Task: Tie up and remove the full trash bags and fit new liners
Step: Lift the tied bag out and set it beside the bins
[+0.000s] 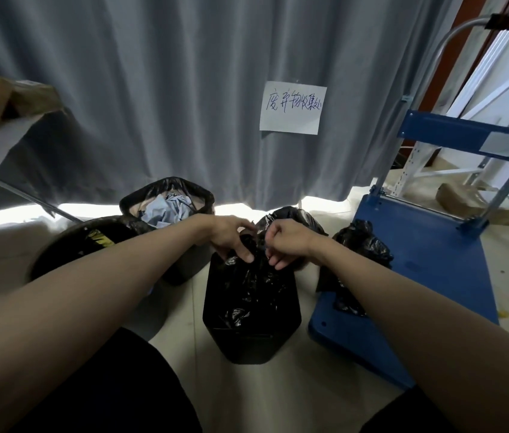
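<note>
Gray curtain (153, 89) behind; my left hand (231, 237) and right hand (287, 242) pinch the bag (247, 292) top, bin (247, 339) straight below.

A black trash bag (251, 295) sits gathered at its neck inside a black bin (251, 342) on the floor at centre. A tied bag (361, 245) rests right, on the blue cart (428, 276). Far left, a lined bin (169, 201) stands full.

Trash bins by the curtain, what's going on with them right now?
A person's left hand and right hand are gathering the neck of the black bag in the nearest bin. Behind it, a lined bin sits full and untied. One tied bag rests on the blue cart.
</note>
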Action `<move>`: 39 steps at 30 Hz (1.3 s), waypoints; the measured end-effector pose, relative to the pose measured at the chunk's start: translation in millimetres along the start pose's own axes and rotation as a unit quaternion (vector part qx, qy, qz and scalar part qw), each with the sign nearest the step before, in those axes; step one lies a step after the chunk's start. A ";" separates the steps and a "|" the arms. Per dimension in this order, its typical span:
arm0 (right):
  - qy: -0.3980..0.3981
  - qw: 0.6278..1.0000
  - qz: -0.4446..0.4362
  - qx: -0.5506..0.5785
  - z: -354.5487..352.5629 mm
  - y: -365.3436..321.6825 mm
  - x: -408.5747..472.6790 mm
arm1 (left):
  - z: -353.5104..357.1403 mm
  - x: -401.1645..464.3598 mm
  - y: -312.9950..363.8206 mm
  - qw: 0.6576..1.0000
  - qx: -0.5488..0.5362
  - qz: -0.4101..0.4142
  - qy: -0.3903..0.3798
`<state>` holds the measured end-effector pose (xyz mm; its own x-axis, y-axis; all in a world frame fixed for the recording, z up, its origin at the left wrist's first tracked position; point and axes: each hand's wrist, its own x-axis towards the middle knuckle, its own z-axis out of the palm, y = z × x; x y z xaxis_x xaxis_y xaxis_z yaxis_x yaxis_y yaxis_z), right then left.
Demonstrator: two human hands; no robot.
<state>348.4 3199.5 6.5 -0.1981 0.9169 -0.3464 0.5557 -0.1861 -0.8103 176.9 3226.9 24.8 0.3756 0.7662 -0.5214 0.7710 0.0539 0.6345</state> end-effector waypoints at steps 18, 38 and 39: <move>0.146 0.984 -0.056 0.087 -26.3 1.4 6.7 | 6.7 11.8 15.1 0.985 0.019 0.109 0.129; 0.125 0.982 0.029 -0.141 -22.7 0.2 1.8 | 8.6 23.9 9.6 0.944 0.283 0.068 0.156; 0.170 0.978 0.011 -0.118 -25.4 1.4 4.7 | 3.1 25.2 6.6 0.939 0.273 0.080 0.195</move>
<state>368.8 3212.5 15.8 0.0733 0.9856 -0.1526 0.7352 -0.1568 -0.6594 193.1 3244.6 14.1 0.3735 0.9187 -0.1285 0.9096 -0.3355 0.2450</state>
